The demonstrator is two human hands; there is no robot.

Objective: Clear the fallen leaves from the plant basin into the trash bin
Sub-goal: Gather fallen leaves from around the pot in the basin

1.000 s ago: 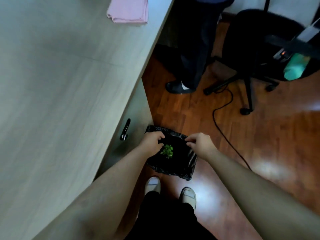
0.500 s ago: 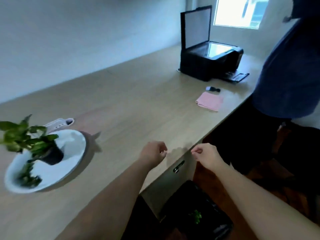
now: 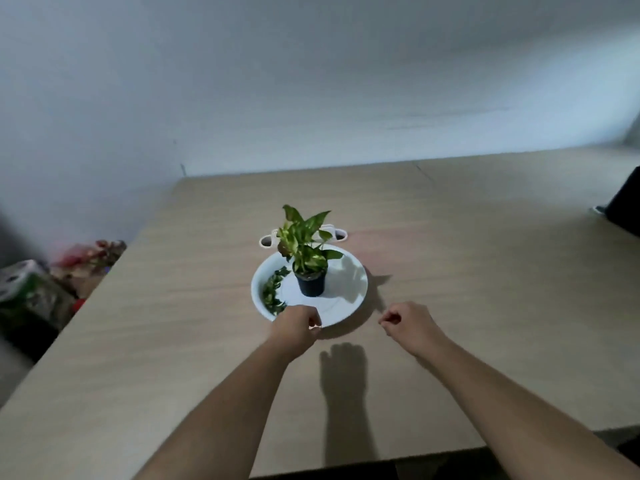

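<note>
- Centrally on the wooden table (image 3: pixel 450 271) sits a white basin (image 3: pixel 349 289), the landmark for everything else.
- Inside the basin, a black pot (image 3: pixel 311 284) stands upright near the middle, holding a green plant (image 3: pixel 303 239).
- Fallen leaves (image 3: pixel 272 292) lie in a curved heap along the basin's left inner edge.
- Over the basin's near rim, the left hand (image 3: pixel 296 327) hovers with fingers curled into a loose fist, holding nothing visible.
- Just right of the basin, above the table, the right hand (image 3: pixel 410 327) has its fingers curled closed, and it looks empty too.
- Behind the basin, a small white object (image 3: pixel 337 233) lies partly hidden by the plant.
</note>
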